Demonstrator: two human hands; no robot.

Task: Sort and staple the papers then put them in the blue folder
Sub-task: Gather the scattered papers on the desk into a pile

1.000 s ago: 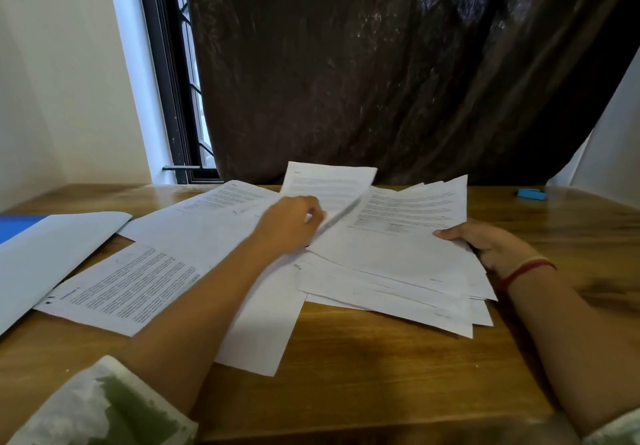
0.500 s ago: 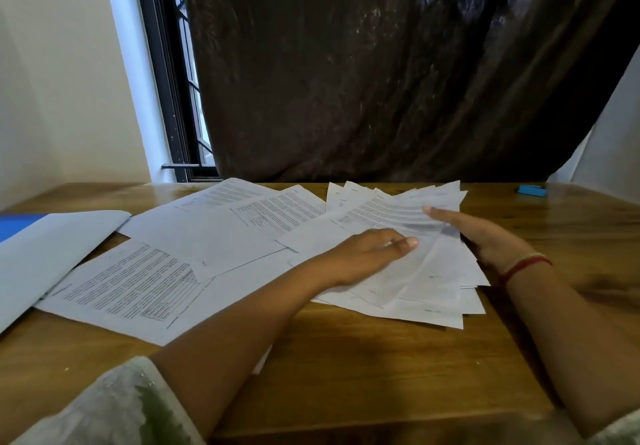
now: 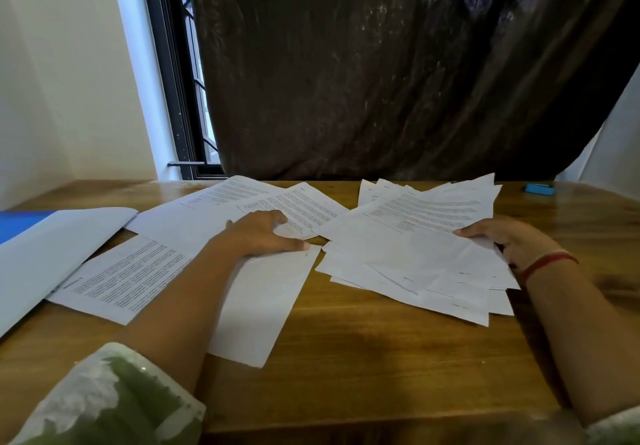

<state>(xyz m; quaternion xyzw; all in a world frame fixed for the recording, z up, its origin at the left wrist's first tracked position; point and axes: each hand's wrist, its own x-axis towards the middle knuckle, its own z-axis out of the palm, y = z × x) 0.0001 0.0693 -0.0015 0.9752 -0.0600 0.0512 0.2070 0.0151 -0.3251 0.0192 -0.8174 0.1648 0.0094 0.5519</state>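
No word, number, label or brand could be read from where I watched. Paragraphs of black print stood on the fanned pile of white paper sheets (image 3: 419, 216) at the right, with short dark marks near the lower edges of those sheets; I could make out none of them. Similar grey blocks of lines covered the loose white paper sheets (image 3: 117, 278) spread at the left, with a darker heading line on the nearest one, equally blurred. The small flat blue object (image 3: 538, 189) at the far right of the brown wooden table (image 3: 346, 358) bore no mark I could decipher.
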